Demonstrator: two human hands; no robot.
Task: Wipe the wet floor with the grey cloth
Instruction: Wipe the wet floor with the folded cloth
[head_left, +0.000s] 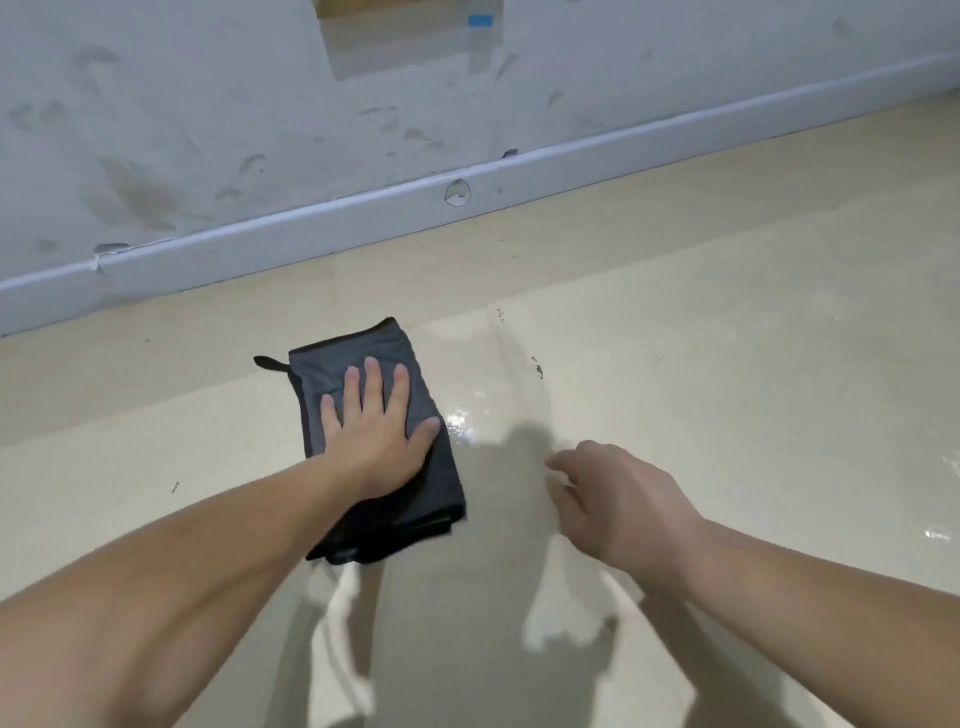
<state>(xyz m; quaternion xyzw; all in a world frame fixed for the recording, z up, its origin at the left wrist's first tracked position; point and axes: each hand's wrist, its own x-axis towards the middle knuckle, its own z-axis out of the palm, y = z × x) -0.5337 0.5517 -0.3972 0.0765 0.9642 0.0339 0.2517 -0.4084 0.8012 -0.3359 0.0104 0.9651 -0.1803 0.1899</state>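
glossy wet floor, scuffed wall, possibly damp

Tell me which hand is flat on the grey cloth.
The left hand, fingers spread on the grey cloth; the right hand is off it, loosely curled, holding nothing.

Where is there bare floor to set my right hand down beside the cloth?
Bare floor lies right of the grey cloth, below the right hand, glistening wet. Another free strip runs between cloth and baseboard. Crowded only where the left hand presses the cloth.
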